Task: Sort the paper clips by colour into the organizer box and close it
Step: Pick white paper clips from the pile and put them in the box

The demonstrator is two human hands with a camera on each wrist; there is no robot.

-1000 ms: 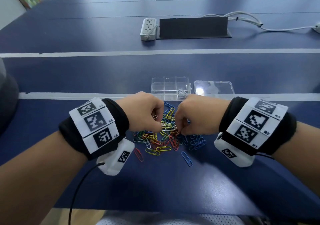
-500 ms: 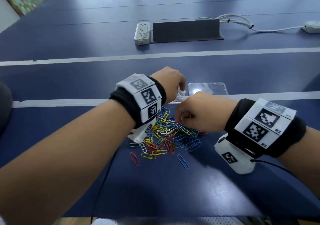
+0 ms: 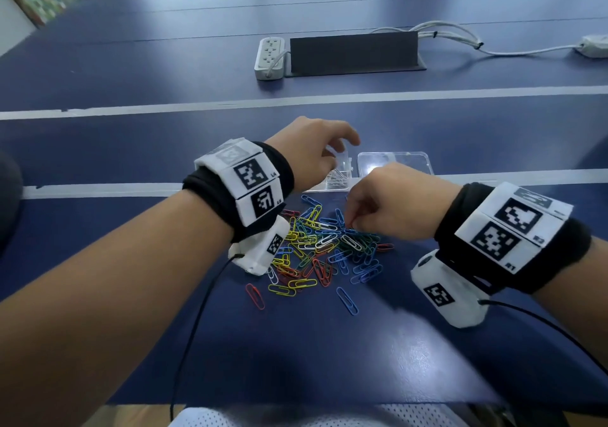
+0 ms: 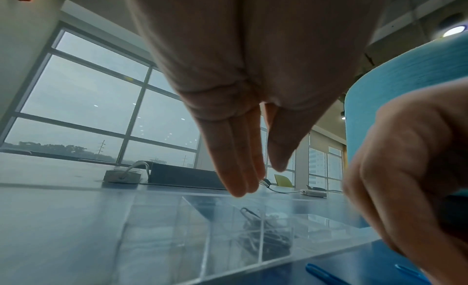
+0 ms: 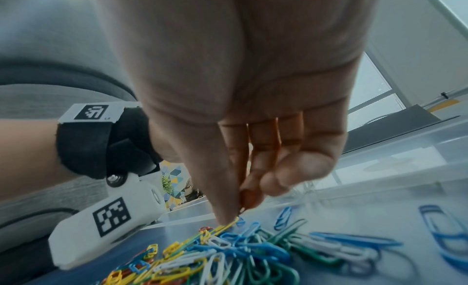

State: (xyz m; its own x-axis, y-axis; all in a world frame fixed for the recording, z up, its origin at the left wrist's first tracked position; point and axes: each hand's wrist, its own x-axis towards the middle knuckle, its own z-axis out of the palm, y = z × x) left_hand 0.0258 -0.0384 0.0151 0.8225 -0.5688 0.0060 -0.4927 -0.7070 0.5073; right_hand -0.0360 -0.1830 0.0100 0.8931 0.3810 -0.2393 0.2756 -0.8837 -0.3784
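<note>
While sorting: most paper clips [image 3: 324, 249] lie heaped on the bench [image 3: 296, 354], few inside the organizer box [image 3: 342, 176].
Change: left hand [image 3: 312, 150] has left the heap and now hangs over the box, fingers straight, empty; likely one clip delivered.
Right hand [image 3: 385, 208]: pinching at the heap; catch unclear.
Lid [image 3: 408, 160]: off, beside box.

Organizer box [image 3: 342, 166]: clear glossy plastic; paper clips [image 3: 324, 245]: smooth coloured coating; table [image 3: 296, 344]: smooth, faintly glossy.
</note>
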